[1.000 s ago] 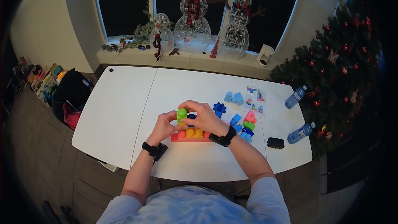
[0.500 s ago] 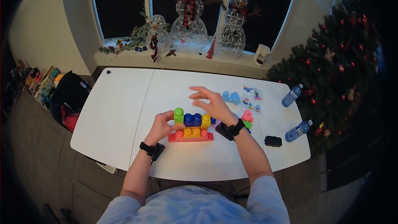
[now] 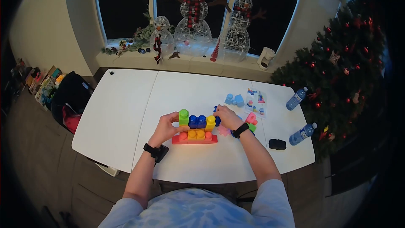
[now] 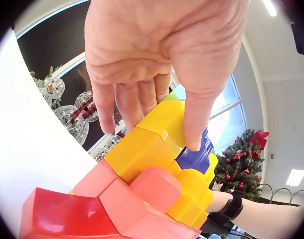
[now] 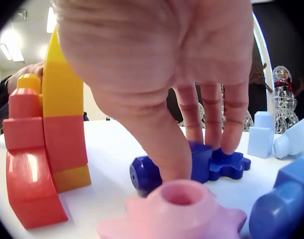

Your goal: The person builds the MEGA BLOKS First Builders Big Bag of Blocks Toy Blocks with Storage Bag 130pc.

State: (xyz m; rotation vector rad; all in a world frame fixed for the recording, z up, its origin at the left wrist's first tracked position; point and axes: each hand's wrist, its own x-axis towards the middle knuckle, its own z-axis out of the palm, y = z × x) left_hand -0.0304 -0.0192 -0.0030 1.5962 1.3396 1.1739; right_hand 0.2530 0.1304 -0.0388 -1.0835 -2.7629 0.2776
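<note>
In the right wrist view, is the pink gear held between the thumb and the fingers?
No, the right hand grips a dark blue piece, while the pink gear sits outside that grip, nearer the camera.

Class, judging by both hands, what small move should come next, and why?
Probably lift the dark blue building block gently off the table: the right hand has its thumb and fingers on opposite sides of it, while the left hand holds the block wall.
</note>
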